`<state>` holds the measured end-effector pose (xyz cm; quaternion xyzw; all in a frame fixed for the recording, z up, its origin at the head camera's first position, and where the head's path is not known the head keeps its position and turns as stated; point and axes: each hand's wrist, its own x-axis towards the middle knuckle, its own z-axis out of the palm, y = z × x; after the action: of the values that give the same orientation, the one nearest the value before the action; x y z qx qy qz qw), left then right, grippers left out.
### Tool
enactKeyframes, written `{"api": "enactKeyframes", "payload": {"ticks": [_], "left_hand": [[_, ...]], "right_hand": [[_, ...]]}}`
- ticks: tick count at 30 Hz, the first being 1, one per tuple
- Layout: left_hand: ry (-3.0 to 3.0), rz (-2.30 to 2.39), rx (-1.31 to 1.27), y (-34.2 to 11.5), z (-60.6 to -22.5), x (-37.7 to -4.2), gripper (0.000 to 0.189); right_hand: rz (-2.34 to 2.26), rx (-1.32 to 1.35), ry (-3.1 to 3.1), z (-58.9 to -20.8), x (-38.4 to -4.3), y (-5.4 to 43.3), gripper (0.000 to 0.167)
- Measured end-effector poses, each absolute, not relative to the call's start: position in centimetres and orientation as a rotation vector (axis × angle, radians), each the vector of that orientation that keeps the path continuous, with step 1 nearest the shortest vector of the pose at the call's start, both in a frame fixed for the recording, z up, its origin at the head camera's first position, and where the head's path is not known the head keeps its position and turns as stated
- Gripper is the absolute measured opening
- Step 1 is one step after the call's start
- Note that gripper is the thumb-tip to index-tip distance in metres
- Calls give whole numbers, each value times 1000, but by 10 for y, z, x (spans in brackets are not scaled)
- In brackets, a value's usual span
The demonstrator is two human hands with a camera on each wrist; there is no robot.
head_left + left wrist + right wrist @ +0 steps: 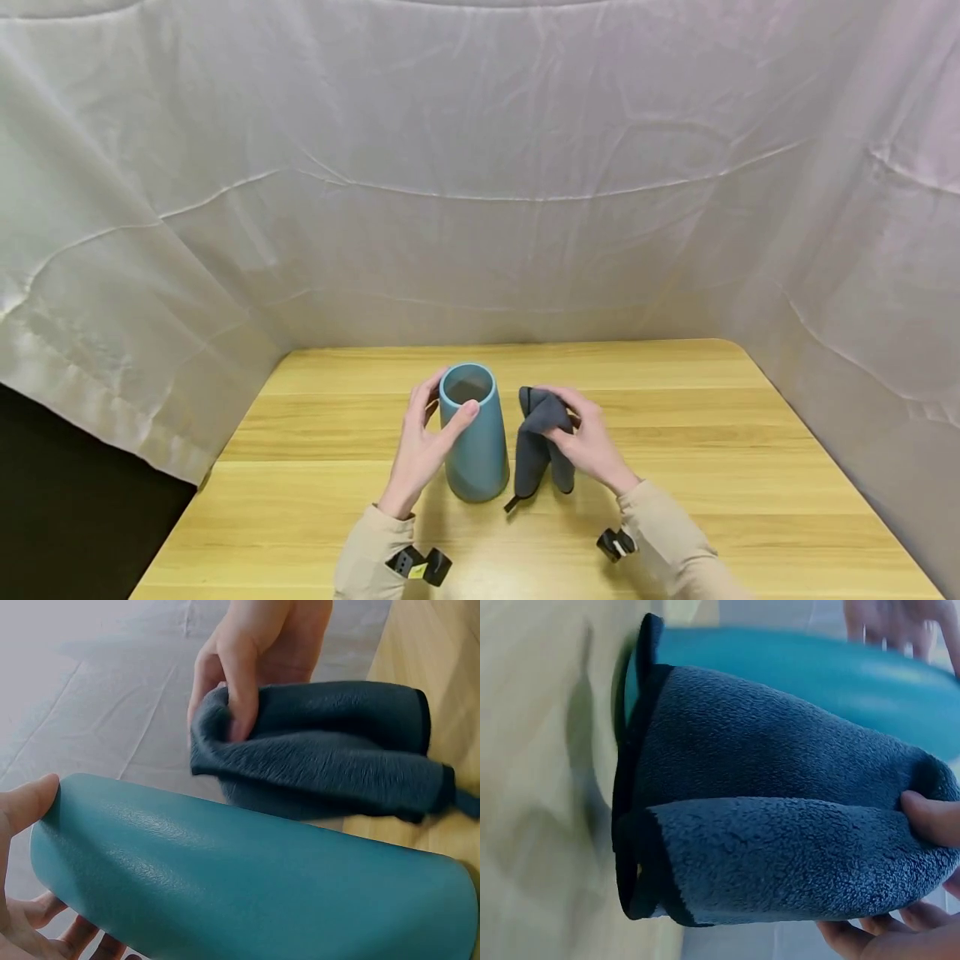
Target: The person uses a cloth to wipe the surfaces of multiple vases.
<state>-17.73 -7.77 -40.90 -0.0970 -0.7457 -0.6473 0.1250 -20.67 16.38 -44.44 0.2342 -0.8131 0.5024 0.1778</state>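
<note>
A tall teal vase (477,454), wider at its base and open at the top, stands on the table. My left hand (422,446) holds it near the rim, with the thumb on the near side and the fingers round the far left side. To the right of the vase, my right hand (588,437) pinches a dark grey-blue cloth (534,450) by its upper part. The fleecy cloth (780,787) hangs folded, with a dark edging and a small loop at a lower corner. In the left wrist view the cloth (322,761) is beside the vase (247,870).
A light wooden table (675,467) lies beneath both hands. Pale fabric curtains (480,208) enclose it at the back and sides. A black area (67,508) shows at the lower left, past the table's edge. Small black devices are strapped at both wrists.
</note>
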Motion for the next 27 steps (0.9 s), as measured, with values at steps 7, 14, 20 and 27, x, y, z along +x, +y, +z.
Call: {"api": "enactKeyframes", "payload": {"ticks": [7,14,20,27], "left_hand": [[-2189,-1885,-271,-80,-408,-177,63],[-2203,-1872,-254,-82,-406,-177,63],[-2202,-1873,-264,-82,-405,-177,63],[-2205,-1861,-270,-81,-408,-178,62]], "right_hand": [[1108,671,-2407,-433,-216,196,55],[504,833,-2563,-438,-222,201,52],[308,971,-2671,-464,-218,189,46],[283,1050,-2917,-486,-206,187,50]]}}
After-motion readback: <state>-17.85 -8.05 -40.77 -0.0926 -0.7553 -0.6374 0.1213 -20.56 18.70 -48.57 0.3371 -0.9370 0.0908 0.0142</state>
